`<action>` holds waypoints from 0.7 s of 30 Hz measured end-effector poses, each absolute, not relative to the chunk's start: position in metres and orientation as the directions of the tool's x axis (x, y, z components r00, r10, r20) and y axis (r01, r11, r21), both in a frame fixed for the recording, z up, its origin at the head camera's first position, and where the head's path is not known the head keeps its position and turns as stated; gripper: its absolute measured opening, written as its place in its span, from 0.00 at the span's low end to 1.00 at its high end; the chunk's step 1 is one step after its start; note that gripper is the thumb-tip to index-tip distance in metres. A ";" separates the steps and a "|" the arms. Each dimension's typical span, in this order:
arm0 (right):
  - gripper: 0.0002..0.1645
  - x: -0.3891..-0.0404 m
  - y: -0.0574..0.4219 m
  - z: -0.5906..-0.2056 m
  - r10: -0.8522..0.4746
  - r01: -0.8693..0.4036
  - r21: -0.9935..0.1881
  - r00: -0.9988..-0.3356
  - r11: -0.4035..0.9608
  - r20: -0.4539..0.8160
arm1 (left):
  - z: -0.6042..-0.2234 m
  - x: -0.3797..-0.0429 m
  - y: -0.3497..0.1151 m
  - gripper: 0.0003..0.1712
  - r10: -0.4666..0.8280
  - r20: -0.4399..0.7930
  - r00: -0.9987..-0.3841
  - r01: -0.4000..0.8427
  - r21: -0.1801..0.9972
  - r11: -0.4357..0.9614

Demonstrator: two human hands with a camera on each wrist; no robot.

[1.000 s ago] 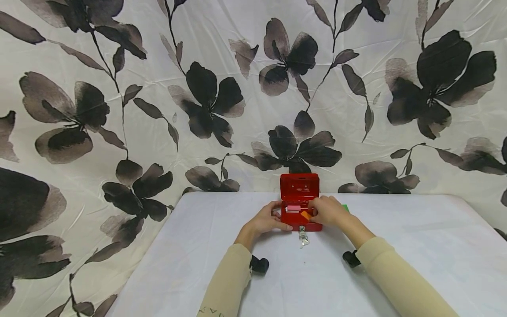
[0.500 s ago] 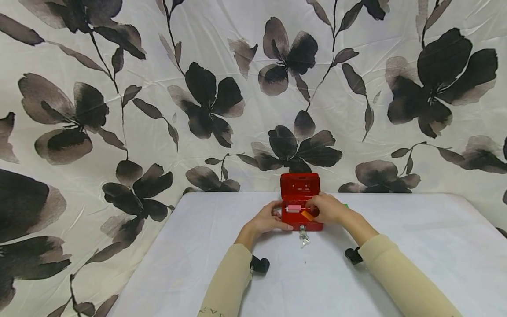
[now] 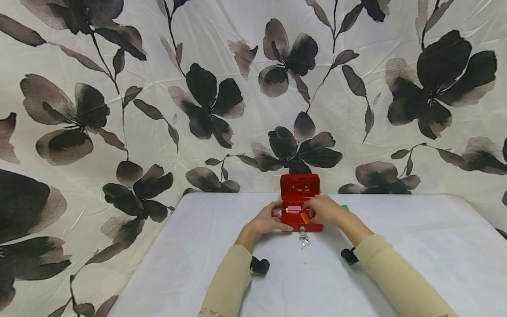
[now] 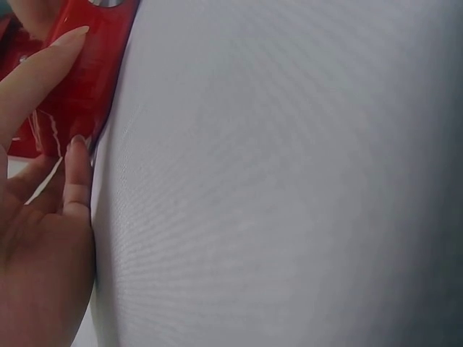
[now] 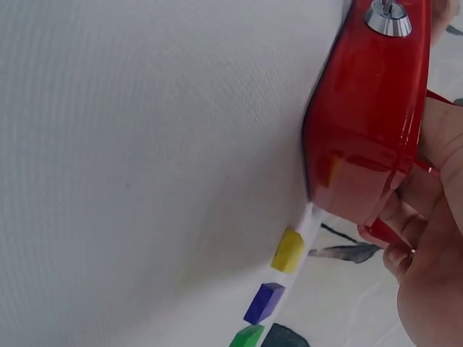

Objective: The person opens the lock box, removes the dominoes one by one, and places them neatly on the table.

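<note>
A small red cash box (image 3: 313, 227) stands at the far side of the table with its lid (image 3: 299, 187) raised. My left hand (image 3: 264, 219) holds its left side; in the left wrist view the thumb (image 4: 54, 65) lies on the front wall and the fingers touch the side. Inside the box, my right hand (image 3: 326, 209) pinches an orange block (image 3: 304, 217), though its fingertips are partly hidden. A pink and white piece (image 3: 293, 209) lies in the box to the left. Keys (image 3: 303, 240) hang from the front lock.
Beyond my right wrist, a green block (image 3: 345, 207) shows on the white table (image 3: 301, 286). The right wrist view has a yellow block (image 5: 288, 251), a purple block (image 5: 264, 302) and a green block (image 5: 247, 337) in a row beside the box. A floral cloth (image 3: 222, 44) hangs behind.
My right hand has shifted slightly left and toward me inside the box, and the orange block has turned to a steeper angle. My left hand keeps its place on the box.
</note>
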State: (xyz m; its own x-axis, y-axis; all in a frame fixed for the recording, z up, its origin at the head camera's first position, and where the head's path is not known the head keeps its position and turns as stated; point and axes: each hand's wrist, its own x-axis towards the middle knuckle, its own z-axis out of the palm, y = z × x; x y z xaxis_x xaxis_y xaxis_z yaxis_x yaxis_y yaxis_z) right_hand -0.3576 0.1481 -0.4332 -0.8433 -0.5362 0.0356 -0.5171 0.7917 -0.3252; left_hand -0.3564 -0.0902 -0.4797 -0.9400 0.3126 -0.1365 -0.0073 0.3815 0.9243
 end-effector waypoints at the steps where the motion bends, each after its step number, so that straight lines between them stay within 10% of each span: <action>1: 0.19 -0.358 0.147 -0.434 -0.536 -0.517 -0.325 -0.843 0.792 0.036 | -0.480 -0.356 -0.090 0.54 0.313 -0.136 -0.940 -0.007 0.924 0.381; 21: 0.17 -0.365 0.141 -0.442 -0.507 -0.483 -0.335 -0.862 0.809 0.018 | -0.478 -0.356 -0.091 0.53 0.323 -0.132 -0.937 0.000 0.926 0.379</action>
